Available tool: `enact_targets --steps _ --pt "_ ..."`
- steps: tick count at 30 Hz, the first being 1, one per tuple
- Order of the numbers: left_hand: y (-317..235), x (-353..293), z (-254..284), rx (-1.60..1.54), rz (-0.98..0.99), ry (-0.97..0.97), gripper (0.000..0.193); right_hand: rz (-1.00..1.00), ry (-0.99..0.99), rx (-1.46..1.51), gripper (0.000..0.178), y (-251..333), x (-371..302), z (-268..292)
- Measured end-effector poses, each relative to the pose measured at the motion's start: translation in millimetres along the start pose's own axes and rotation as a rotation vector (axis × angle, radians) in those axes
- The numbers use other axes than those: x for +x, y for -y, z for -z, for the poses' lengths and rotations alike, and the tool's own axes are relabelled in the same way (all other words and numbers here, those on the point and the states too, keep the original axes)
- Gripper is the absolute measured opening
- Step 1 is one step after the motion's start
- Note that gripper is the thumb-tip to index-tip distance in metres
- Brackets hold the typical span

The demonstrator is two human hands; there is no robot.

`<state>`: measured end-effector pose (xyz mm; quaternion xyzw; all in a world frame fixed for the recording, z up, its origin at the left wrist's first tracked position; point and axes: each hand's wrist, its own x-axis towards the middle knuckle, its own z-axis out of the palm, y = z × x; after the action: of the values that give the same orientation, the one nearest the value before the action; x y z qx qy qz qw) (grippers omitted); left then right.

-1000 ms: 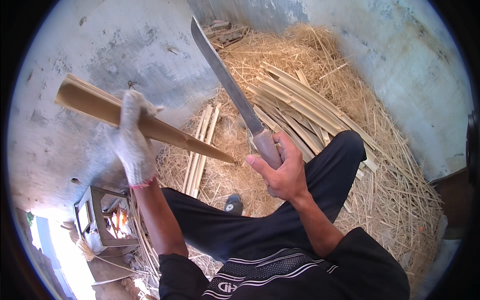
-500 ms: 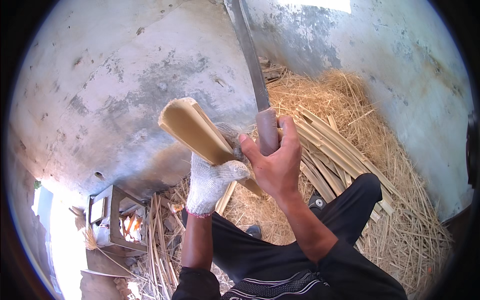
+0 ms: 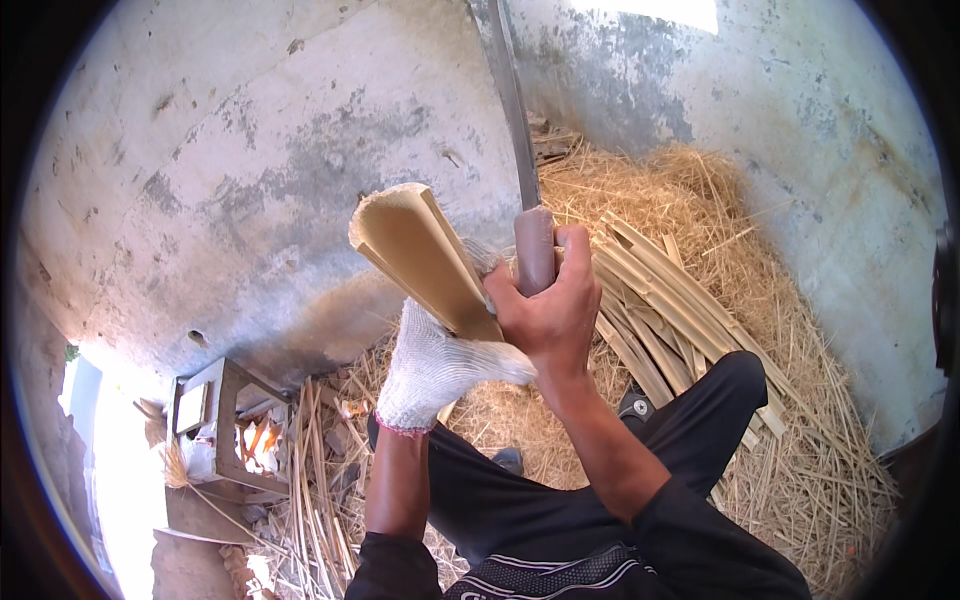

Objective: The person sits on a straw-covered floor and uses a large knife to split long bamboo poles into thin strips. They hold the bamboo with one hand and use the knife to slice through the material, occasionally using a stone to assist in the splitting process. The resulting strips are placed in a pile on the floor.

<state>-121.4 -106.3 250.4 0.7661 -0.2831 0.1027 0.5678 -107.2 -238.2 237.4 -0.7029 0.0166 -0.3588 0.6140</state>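
Observation:
A split bamboo piece [image 3: 425,255], pale and hollowed like a trough, stands tilted in front of me with its rough cut end up. My left hand [image 3: 435,370], in a white knitted glove, grips it low down, the thumb pointing right towards my other wrist. Bare and closed, my right hand [image 3: 555,305] is wrapped round the brown handle of a long-bladed knife [image 3: 520,140]. The blade points up and away, beside the bamboo and apart from it. The left fingers are partly hidden behind the bamboo, and its lower end is hidden by my hands.
Split bamboo strips [image 3: 670,300] lie in a pile to the right, on heaped straw-like shavings [image 3: 690,190]. A small wooden frame box [image 3: 235,425] stands at the left, with thin sticks [image 3: 320,470] beside it. Weathered walls [image 3: 280,150] meet in a corner ahead.
The bamboo piece has shifted right and turned more upright, its hollow side facing me more. My left thumb has stretched out to the right. The knife stays in my right hand.

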Motion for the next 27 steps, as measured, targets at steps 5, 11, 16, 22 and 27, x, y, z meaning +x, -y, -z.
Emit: enact_targets --steps 5,11,16,22,27 --pt "30 -10 5 -0.530 0.126 -0.218 0.049 0.009 0.007 0.040 0.046 5 -3 -3" --pt "12 -6 2 -0.318 0.157 -0.182 0.058 -0.040 0.007 0.075 0.044 6 -4 1" --pt "1 -1 4 -0.025 0.217 -0.094 0.067 -0.103 0.032 0.115 0.041 12 -2 4" --pt "7 -5 5 0.102 0.117 -0.075 0.061 -0.069 0.030 0.119 0.041 5 -3 2" --pt "9 -5 8 0.126 0.155 -0.041 0.060 -0.105 0.026 0.165 0.036 1 -6 -1"
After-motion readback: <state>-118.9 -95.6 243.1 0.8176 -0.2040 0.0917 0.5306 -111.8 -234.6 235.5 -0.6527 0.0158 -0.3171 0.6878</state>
